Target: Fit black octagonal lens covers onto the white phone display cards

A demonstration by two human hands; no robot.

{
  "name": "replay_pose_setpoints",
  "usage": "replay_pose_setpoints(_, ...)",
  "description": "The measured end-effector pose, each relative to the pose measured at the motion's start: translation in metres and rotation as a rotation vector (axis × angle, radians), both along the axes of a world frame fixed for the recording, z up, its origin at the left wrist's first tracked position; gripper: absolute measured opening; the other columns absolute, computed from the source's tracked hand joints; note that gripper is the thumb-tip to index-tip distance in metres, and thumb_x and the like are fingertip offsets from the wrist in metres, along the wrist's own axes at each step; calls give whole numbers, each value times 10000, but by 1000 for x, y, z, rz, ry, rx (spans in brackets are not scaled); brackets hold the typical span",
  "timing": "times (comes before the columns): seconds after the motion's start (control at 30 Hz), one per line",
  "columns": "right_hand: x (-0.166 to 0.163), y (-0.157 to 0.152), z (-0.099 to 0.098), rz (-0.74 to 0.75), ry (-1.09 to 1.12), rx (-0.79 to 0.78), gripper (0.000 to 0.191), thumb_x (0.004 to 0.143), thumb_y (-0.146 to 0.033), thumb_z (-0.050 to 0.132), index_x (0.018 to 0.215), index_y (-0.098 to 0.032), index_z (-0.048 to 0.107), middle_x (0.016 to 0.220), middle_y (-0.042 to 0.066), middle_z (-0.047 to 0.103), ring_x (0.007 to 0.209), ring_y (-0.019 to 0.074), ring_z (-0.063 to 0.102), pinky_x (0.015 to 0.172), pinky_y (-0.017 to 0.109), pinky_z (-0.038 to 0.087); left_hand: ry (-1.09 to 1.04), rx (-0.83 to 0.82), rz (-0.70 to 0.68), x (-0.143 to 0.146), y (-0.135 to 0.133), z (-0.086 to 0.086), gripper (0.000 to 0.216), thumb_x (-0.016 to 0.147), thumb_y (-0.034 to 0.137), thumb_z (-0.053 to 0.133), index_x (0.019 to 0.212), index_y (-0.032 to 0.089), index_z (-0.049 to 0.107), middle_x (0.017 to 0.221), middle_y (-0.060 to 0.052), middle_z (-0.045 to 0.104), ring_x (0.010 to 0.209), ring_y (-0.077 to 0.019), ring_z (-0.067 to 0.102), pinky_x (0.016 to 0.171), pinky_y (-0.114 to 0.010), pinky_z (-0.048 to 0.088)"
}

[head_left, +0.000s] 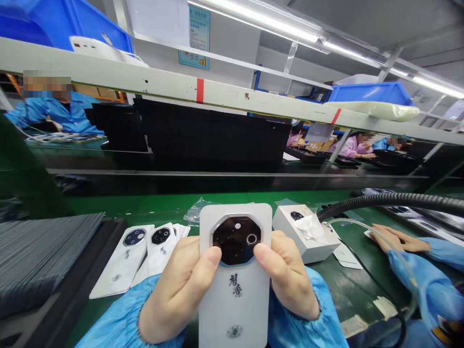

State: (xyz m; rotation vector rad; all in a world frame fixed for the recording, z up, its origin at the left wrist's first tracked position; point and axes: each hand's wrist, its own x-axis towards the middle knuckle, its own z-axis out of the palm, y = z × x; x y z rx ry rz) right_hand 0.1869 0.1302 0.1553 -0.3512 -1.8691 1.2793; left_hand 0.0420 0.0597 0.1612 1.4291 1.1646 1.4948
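Between both my hands is a white phone back cover with a dark octagonal camera panel and dark printed lettering. My left hand grips its left edge, the thumb at the panel's lower left corner. On the opposite edge, my right hand grips with the thumb beside the panel's lower right. The fingers behind the cover are hidden. Left of my hands, white back covers with camera panels lie overlapping on the green bench. A white box with crumpled tissue on top stands just right of my right hand.
A black tray with a dense stack of grey sheets is at left. A black ribbed hose and a clear tube cross the right side. A co-worker's hands rest on the bench there. A shelf beam spans above.
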Motion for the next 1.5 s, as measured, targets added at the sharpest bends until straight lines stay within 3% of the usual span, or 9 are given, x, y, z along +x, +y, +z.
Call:
replay_pose_setpoints(0.37, -2, 5, -3, -47, 93, 72, 352, 907, -393, 463, 646, -171, 542, 607, -5, 470, 555, 101, 407, 518, 229, 345, -123, 38, -128, -2, 6, -2, 296, 859, 419, 509, 834, 191, 696, 745, -35, 630, 638, -159, 518, 572, -251, 416)
replay_pose_setpoints(0.57, -7, 17, -4, -28, 21, -61, 398, 836, -440, 563, 587, -177, 397, 568, -41, 359, 522, 76, 316, 465, 214, 263, 189, 69, -121, -11, 17, -2, 324, 884, 328, 467, 626, 157, 563, 597, 7, 448, 588, -127, 386, 559, -265, 302)
replay_pose_setpoints(0.7, -10, 19, -4, -12, -141, 82, 397, 874, -394, 509, 572, -177, 370, 563, -42, 333, 536, 78, 304, 492, 228, 249, 113, 38, -98, -13, 28, -8, 313, 861, 373, 508, 621, 173, 487, 623, 19, 424, 620, -123, 383, 593, -257, 317)
replay_pose_setpoints(0.83, -15, 22, -26, 22, -164, -53, 427, 840, -477, 515, 568, -186, 359, 576, -41, 336, 543, 86, 300, 503, 237, 259, 3, -11, -53, -10, 35, -45, 395, 806, 526, 539, 635, 176, 472, 622, 28, 435, 603, -111, 419, 587, -250, 363)
replay_pose_setpoints(0.97, -26, 32, -80, 23, -178, -228, 464, 804, -545, 527, 549, -190, 372, 548, -43, 357, 521, 88, 314, 472, 232, 257, -21, -155, 58, -10, 33, -105, 308, 876, 447, 507, 822, 147, 551, 704, 16, 531, 592, -109, 510, 560, -266, 448)
replay_pose_setpoints(1.1, -30, 49, -119, -6, -118, -371, 415, 777, -563, 574, 650, -173, 508, 587, -24, 475, 516, 96, 402, 441, 212, 272, 82, -269, 355, -54, 35, -142, 278, 888, 344, 538, 1079, 143, 556, 947, -48, 615, 757, -151, 606, 661, -327, 531)
replay_pose_setpoints(1.27, -14, 65, -117, 169, 89, -557, 538, 772, -708, 468, 798, -176, 546, 679, 4, 553, 512, 94, 472, 437, 200, 336, 333, -341, 799, -158, 56, -141, 324, 882, 327, 549, 1156, 156, 540, 1171, -94, 569, 1003, -228, 584, 836, -441, 510)
replay_pose_setpoints(1.37, -6, 62, -113, 371, 198, -631, 732, 751, -831, 243, 769, -168, 551, 638, 24, 558, 481, 115, 496, 438, 238, 390, 516, -417, 814, -190, 70, -142, 308, 877, 321, 559, 1135, 152, 557, 1157, -90, 584, 1005, -226, 588, 845, -445, 508)
replay_pose_setpoints(1.5, -3, 58, -121, 537, 324, -642, 921, 615, -922, -9, 633, -169, 522, 579, 51, 547, 413, 142, 502, 387, 307, 447, 770, -470, 754, -189, 81, -155, 321, 870, 308, 570, 1152, 157, 551, 1210, -98, 558, 1072, -249, 559, 893, -480, 480)
